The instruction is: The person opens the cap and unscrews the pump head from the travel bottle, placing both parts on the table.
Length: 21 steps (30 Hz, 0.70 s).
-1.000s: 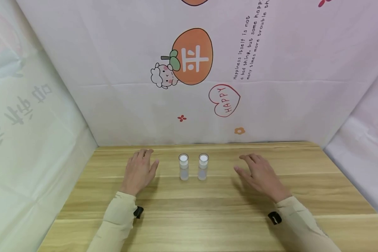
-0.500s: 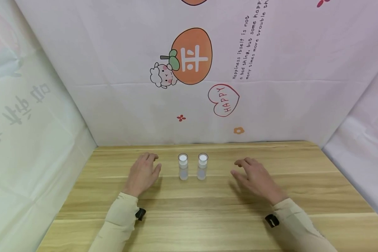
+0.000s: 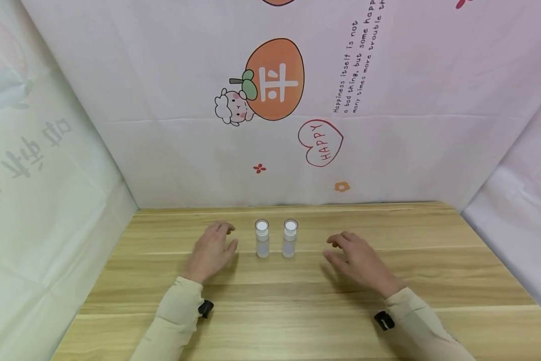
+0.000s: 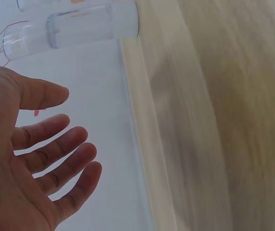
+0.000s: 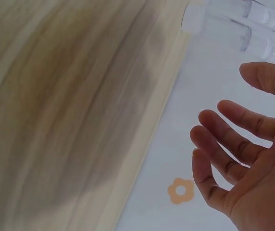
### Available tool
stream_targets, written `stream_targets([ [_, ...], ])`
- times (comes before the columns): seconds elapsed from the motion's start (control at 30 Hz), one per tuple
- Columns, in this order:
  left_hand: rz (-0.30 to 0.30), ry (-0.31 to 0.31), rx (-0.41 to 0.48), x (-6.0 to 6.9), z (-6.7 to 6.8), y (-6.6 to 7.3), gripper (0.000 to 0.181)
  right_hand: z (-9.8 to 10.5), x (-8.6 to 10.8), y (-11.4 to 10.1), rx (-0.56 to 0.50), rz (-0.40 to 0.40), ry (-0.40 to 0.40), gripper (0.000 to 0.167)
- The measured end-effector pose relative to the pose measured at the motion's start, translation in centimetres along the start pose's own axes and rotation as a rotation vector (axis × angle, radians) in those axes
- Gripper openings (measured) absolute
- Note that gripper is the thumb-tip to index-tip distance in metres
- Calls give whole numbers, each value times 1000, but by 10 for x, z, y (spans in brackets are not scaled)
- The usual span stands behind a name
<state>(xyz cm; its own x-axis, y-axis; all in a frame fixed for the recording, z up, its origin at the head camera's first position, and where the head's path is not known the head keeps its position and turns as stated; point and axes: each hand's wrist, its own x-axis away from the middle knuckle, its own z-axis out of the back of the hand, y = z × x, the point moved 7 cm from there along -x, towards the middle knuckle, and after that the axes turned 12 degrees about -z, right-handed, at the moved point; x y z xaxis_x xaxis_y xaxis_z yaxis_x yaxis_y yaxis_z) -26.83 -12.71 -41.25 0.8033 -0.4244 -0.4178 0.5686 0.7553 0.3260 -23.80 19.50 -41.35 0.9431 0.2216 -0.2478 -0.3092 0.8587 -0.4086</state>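
On my head view I've got two bottles side by side near the far edge of the light wood-grain table [image 3: 270, 311]: a clear, cylindrical left-hand bottle with a white top [image 3: 262, 240] and a matching clear, cylindrical right-hand bottle [image 3: 289, 241], both upright, a narrow gap between them. Here's the bare left hand [image 3: 210, 252], out of a cream sleeve [image 3: 173, 313], just beside the left-hand bottle and apart from it. I check the left wrist camera: fingers spread a little and loosely bent, thumb held clear of them. Over to the bare right hand [image 3: 359, 260], near the right-hand bottle, a touch farther off than its partner, and I read the same relaxed, gently curved fingers on the right wrist camera, with the thumb apart. Each hand throws a soft shadow onto the wood. A black band [image 3: 205, 309] shows beside the left cuff, and behind the table I see a white printed sheet [image 3: 184, 160] carrying an orange fruit [image 3: 277, 80] and a red outlined heart [image 3: 321, 143] that reads HAPPY.
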Motion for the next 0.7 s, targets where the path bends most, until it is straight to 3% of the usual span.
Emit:
stream_targets([
  [0.23, 13, -38, 86, -1, -12, 3, 35, -4, 2, -7, -4, 35, 9, 27],
  [0.5, 87, -75, 306, -2, -24, 6, 42, -7, 5, -13, -12, 48, -11, 27],
  [0.7, 86, -74, 407, -4, -34, 10, 46, -9, 7, -18, -15, 54, -22, 27],
])
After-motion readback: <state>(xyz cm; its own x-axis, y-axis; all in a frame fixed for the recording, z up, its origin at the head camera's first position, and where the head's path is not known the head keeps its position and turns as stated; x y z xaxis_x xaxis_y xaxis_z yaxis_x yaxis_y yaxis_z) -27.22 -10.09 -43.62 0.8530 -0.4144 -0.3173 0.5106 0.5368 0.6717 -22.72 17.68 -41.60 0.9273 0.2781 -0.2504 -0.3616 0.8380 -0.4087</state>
